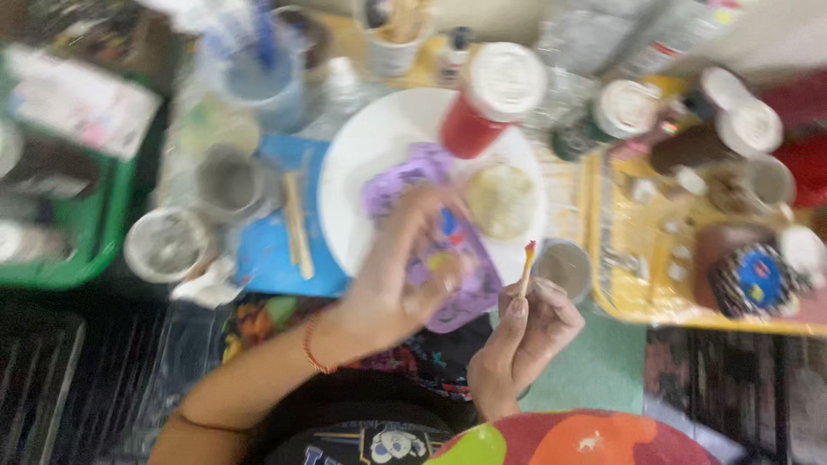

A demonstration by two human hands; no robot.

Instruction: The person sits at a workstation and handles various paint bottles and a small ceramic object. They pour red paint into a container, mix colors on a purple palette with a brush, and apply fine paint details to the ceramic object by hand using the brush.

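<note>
- Your left hand [398,288] is grasping a purple mold [439,237]; the fingers curl over its middle part, so the hand covers a good piece of it.
- The purple mold is flat and soft-looking, with a wavy outer edge. On its surface you can see small patches of colour: blue, red and yellow. The picture is blurred, so I cannot tell the exact shapes of these patches.
- The far end of the mold lies over the white plate [370,164], just beyond your left hand; the near end sticks out past the plate edge, toward your body.
- Your right hand [527,331] is closed around a thin wooden stick [526,269], which stands almost upright. The tip of the stick is red-orange.
- The stick is just beside the right edge of the mold, but I cannot tell if it is touching.
- Beyond your hands, on the plate, there is a pale round disc [501,200] and a red bottle with a white cap [491,99], tilted.
- Just beyond your right hand stands a small grey cup [564,267].
- To the left of your left hand lies a blue sheet [271,250] with wooden sticks [297,226] on it, and near it two grey cups [228,182].
- To the right of your right hand is a yellow tray [642,297] with several jars.
</note>
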